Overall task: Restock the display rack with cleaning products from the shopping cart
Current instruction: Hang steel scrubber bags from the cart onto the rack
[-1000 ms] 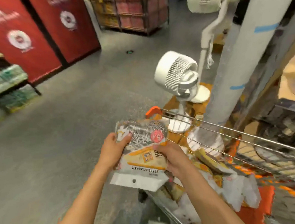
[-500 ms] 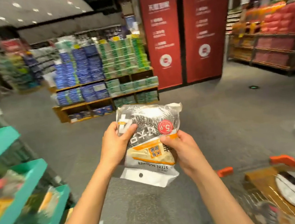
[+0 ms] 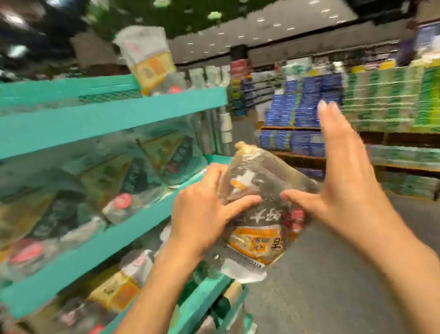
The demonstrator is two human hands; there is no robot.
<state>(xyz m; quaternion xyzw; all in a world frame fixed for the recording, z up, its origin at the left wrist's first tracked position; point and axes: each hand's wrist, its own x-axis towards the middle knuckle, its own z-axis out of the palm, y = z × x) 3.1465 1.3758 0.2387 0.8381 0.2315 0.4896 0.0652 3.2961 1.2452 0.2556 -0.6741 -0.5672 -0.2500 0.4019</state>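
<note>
Two hands at center, left hand (image 3: 201, 215) gripping scourer pack (image 3: 259, 216), right hand (image 3: 346, 183) flat-fingered beside it at 3 o'clock, teal display rack (image 3: 99, 118) at 9 o'clock, blurred.

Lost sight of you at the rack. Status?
Left hand grips scourer pack. Right hand open beside it, thumb touching. Pack at teal rack, not shelved. Nothing blocking.
</note>
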